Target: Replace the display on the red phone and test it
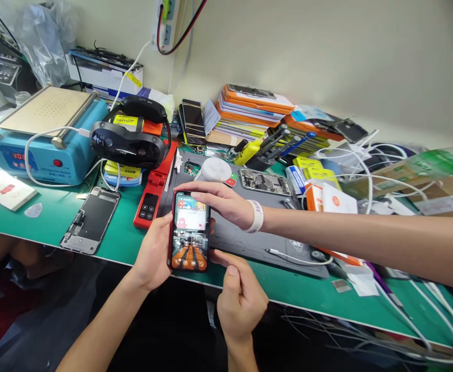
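Observation:
My left hand (154,253) is wrapped around the left side of a smartphone (190,232) with a lit screen, held upright over the front of the bench. Just right of the phone's lower edge is my right hand (244,297). Its index finger points toward the phone, the other fingers are curled in, and I see nothing in them. Another person's hand (226,201), with a white wristband (256,216), reaches in from the right and lies over the phone's upper right edge, fingers on its top.
Behind the phone lies a grey work mat (241,232) with an opened phone (265,182). To the left are a red device (149,204), a detached phone screen (91,219), a black headset (129,142) and a blue heating plate machine (48,160). Cables (369,170) and boxes crowd the right.

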`<state>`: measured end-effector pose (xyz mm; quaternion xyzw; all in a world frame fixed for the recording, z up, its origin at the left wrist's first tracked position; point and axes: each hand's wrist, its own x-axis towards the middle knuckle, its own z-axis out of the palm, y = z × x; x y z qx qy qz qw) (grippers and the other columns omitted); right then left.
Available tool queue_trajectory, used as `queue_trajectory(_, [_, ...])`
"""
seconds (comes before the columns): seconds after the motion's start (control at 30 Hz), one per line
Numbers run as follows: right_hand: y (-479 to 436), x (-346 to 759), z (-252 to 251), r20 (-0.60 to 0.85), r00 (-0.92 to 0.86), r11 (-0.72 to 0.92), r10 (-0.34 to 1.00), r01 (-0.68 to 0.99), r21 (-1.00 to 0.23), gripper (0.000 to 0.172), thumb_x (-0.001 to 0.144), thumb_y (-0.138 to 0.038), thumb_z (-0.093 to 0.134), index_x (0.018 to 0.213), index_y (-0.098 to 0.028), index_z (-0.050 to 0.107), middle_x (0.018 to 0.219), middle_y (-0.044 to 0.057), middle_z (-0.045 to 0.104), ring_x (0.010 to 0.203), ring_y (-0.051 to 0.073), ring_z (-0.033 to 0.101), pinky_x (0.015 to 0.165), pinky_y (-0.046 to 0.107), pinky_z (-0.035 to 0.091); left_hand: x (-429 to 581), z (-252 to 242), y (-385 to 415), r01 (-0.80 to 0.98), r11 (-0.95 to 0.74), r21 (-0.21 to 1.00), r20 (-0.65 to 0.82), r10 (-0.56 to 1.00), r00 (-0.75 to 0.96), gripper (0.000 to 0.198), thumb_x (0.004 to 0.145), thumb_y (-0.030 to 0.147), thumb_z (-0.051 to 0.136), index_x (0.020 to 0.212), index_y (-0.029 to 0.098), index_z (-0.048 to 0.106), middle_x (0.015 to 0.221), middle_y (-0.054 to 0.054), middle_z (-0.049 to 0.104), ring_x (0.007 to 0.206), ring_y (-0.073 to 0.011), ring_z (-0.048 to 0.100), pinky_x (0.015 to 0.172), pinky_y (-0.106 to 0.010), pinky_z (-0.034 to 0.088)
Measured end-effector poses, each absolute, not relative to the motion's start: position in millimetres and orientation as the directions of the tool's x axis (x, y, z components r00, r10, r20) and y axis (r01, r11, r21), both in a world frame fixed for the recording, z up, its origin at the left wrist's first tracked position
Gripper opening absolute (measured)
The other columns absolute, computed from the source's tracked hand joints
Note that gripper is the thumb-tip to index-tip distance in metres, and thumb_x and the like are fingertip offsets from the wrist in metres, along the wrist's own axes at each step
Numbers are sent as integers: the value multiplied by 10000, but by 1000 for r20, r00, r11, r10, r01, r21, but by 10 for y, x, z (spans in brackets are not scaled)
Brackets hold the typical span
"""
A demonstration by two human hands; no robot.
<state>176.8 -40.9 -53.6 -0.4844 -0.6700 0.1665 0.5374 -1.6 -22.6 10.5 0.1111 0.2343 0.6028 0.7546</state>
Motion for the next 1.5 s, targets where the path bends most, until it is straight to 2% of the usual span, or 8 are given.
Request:
queue_trajectory(0.43, [-403,1756,-525,589,20,514,808,467,-720,292,1097,-183,510,1142,-206,797,1053,65,834,904,219,811,819,347,663,-23,106,-222,-856,250,451,-217,962,167,577,1044,486,594,1511,154,657,1313,-170,793,1278,-408,719,1149,-553,522])
queue_trajectory(0.6, [-248,1722,-367,584,-78,545,808,474,-691,305,1064,-336,596,1276,-212,777,1193,120,815,1050,305,806,890,452,679,-23,120,-220,-847,257,466,-219,961,172,572,1041,490,588,1493,150,673,1293,-165,801,1272,-404,724,1148,-549,525])
queue_trajectory(0.73, [98,1686,-100,497,-497,697,711,406,-591,544,1010,-479,677,1492,-227,661,1407,159,729,1283,366,720,1071,565,631,-19,145,-218,-850,245,466,-229,962,152,571,1009,466,643,1483,149,680,1310,-156,799,1289,-405,717,1154,-540,525])
queue_trajectory(0.9, [605,1679,212,435,-648,750,625,343,-566,813,964,-534,738,1676,-269,448,1600,164,584,1468,390,581,1233,639,507,-19,158,-219,-847,252,468,-272,953,134,603,982,464,690,1513,180,660,1361,-139,786,1321,-411,702,1167,-547,519])
queue_trajectory(1.03, [985,1643,413,281,-898,836,338,150,-528,980,955,-506,770,1753,-294,242,1686,165,479,1541,367,499,1279,624,463,-19,134,-223,-845,277,457,-295,944,149,585,1045,493,584,1541,187,640,1378,-139,782,1340,-402,696,1191,-556,503])
queue_trajectory(1.1, [1057,1593,465,259,-918,864,301,147,-481,1045,915,-508,813,1749,-276,228,1687,185,466,1548,382,481,1268,642,468,-16,130,-218,-851,270,451,-307,942,136,573,1069,468,534,1558,185,623,1384,-139,780,1350,-394,693,1207,-558,491])
queue_trajectory(1.27, [915,1470,478,227,-870,863,438,336,-378,1208,748,-531,941,1725,-273,278,1677,205,467,1518,457,486,1205,727,492,-3,168,-202,-864,236,444,-331,940,87,565,1077,412,518,1591,188,589,1398,-131,777,1362,-378,692,1236,-553,470])
queue_trajectory(1.5, [838,1451,418,231,-852,858,470,378,-348,1308,711,-575,969,1749,-339,209,1807,184,278,1655,494,306,1273,762,391,-2,185,-206,-871,231,433,-341,937,79,576,1069,397,531,1606,192,573,1404,-129,776,1343,-373,703,1228,-542,475])
